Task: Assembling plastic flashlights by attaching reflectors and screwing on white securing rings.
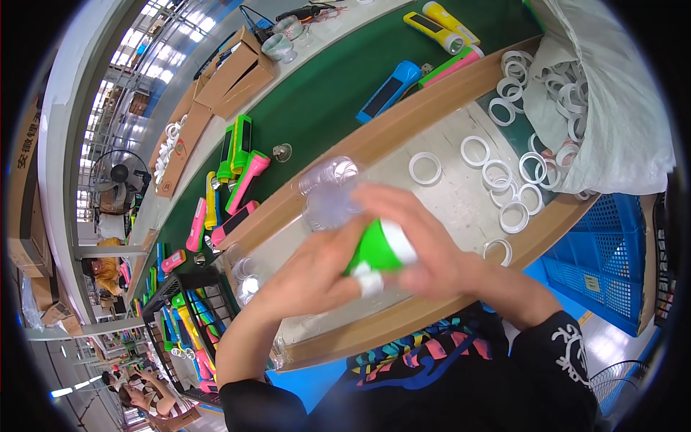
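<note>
Both my hands are closed around a green flashlight [373, 248] with a white ring [399, 242] at its wide end. My left hand [317, 268], with a white wrap on one finger, grips the green body. My right hand [432, 245] is around the white end, its fingers smeared by motion. Most of the flashlight is hidden by my hands. Just beyond them lie stacked clear plastic discs [327, 175]. Loose white rings [475, 150] are scattered to the right on the cardboard-edged work surface [450, 133].
A white sack [597, 93] spills rings at the far right. Beyond the cardboard rim, a green belt [317, 108] carries several coloured flashlights [389, 91]. A black crate [162, 317] of flashlights stands left; blue crates [597, 259] stand right. An open carton [234, 75] sits at the back.
</note>
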`<state>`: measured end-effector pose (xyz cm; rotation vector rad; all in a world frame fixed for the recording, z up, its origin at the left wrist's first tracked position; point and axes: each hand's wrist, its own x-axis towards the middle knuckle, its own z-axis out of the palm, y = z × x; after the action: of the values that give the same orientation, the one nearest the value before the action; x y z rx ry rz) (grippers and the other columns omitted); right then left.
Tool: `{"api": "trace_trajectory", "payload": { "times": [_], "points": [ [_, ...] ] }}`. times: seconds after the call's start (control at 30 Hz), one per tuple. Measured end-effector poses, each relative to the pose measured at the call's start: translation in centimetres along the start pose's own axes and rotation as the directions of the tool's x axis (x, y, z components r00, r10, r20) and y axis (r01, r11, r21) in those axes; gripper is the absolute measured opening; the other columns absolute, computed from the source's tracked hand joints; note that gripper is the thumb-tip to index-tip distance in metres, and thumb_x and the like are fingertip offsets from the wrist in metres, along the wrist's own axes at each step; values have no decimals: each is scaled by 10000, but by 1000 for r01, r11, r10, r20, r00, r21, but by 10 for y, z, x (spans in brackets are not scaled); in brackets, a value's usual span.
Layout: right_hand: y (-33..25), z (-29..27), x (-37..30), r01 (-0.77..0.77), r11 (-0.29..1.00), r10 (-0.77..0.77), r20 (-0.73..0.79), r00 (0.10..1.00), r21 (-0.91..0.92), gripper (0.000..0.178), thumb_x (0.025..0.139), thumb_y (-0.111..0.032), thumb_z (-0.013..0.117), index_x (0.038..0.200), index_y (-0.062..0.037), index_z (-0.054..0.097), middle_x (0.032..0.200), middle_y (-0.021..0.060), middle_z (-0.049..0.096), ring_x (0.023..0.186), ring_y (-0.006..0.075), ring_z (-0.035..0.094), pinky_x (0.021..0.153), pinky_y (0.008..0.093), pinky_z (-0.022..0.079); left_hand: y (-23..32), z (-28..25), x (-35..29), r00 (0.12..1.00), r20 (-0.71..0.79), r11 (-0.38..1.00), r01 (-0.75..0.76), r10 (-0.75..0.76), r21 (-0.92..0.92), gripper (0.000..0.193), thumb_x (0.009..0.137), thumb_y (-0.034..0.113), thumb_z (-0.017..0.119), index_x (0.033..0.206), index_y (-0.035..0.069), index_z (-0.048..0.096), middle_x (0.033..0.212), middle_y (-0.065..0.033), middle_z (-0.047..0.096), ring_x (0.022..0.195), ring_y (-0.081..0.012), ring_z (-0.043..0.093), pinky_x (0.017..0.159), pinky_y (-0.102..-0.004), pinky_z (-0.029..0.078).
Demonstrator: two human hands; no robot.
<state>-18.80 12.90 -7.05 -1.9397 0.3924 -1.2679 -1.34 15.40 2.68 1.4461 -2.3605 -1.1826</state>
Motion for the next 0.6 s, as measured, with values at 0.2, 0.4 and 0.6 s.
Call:
{"api": "trace_trajectory", "payload": {
  "times": [0.2,0.4,0.6],
  "points": [
    [2,14,1,-510,719,618,-99,780,472,470,939,-388,426,1199,-3,493,1210,125,524,1132,225,500,976,381,377,-12,23,18,969,-164,796,-50,186,604,460,722,125,618,1126,-50,487,789,-140,595,696,-310,608,608,-376,482],
    [1,-4,7,-566,623,660,27,751,540,393,959,-322,409,1199,-28,511,1166,62,536,1086,170,510,933,338,406,-21,34,11,937,-253,785,-35,241,619,528,675,132,664,1145,-28,483,766,-136,570,682,-268,603,578,-364,483],
    [5,2,7,-605,548,676,119,727,578,364,921,-287,414,987,-1,629,987,108,647,976,199,600,899,303,430,-10,47,12,975,-174,853,-28,138,520,539,692,102,697,1133,-63,434,824,-221,581,708,-338,625,584,-382,508]
  ]
}}
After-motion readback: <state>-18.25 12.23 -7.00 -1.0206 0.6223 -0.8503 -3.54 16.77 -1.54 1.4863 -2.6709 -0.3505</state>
